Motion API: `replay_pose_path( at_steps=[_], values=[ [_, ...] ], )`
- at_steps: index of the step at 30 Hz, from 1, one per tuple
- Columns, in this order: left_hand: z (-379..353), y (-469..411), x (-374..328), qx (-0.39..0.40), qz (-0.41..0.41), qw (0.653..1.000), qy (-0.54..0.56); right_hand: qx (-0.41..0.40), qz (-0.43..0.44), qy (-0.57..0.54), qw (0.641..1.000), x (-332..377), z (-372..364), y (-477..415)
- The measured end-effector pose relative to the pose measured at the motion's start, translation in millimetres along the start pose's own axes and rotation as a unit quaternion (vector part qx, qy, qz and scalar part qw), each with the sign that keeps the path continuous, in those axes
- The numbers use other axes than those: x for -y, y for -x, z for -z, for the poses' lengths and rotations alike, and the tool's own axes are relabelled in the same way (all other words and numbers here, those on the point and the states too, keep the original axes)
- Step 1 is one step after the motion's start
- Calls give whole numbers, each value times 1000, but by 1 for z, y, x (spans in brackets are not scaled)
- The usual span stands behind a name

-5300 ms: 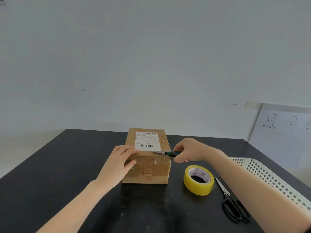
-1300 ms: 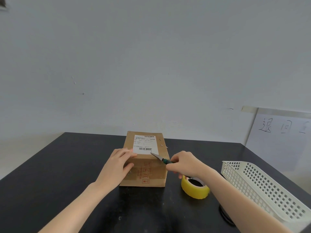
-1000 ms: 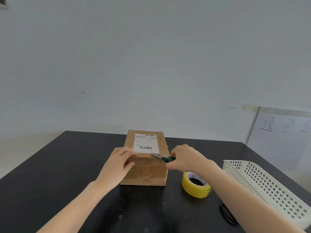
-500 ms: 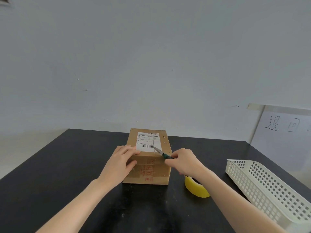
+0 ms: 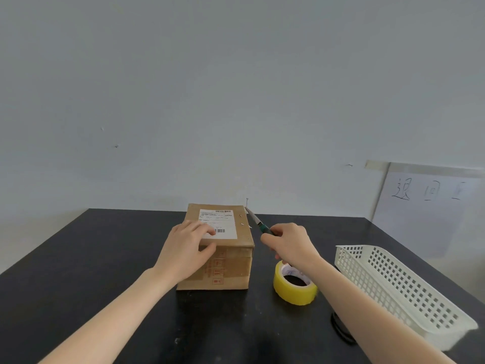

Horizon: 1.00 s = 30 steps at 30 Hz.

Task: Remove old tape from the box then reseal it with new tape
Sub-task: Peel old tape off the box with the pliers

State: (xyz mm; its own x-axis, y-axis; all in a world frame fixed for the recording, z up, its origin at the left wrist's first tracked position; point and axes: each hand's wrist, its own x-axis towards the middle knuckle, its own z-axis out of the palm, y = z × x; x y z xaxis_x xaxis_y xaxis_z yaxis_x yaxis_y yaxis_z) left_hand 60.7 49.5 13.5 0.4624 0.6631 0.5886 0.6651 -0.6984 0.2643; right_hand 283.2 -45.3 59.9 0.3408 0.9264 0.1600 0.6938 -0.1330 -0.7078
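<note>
A brown cardboard box [image 5: 228, 261] with a white shipping label on top stands on the black table [image 5: 78, 271]. My left hand [image 5: 187, 249] rests on the box's near left top edge, fingers over the label, thumb on the front face. My right hand [image 5: 290, 244] grips a green-handled knife [image 5: 258, 224]. Its blade points up and away along the box's right top edge, with the tip near the far right corner. A yellow roll of tape [image 5: 295, 286] lies to the right of the box, partly behind my right wrist.
A white perforated plastic basket [image 5: 401, 290] sits at the table's right side. Black scissor handles [image 5: 341, 329] peek out from under my right forearm. A whiteboard with handwriting [image 5: 430, 206] leans against the wall at the far right.
The knife has moved from the box's near top edge to its right side, with the blade now raised toward the far right corner. My left hand has slid slightly further onto the label.
</note>
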Motion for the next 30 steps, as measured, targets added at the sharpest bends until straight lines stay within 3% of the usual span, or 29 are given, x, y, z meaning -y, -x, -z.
replay_pose_path(
  at_steps=[9, 23, 30],
  values=[
    [-20, -32, -58, 22, -34, 996, 74, -63, -39, 31, 997, -33, 48, 17],
    [-74, -45, -153, 67, -136, 976, 154, -114, -196, 122, 966, -141, 157, 71],
    [-99, -40, -191, 91, -159, 967, 177, -88, -265, 188, 942, -170, 185, 97]
  ],
)
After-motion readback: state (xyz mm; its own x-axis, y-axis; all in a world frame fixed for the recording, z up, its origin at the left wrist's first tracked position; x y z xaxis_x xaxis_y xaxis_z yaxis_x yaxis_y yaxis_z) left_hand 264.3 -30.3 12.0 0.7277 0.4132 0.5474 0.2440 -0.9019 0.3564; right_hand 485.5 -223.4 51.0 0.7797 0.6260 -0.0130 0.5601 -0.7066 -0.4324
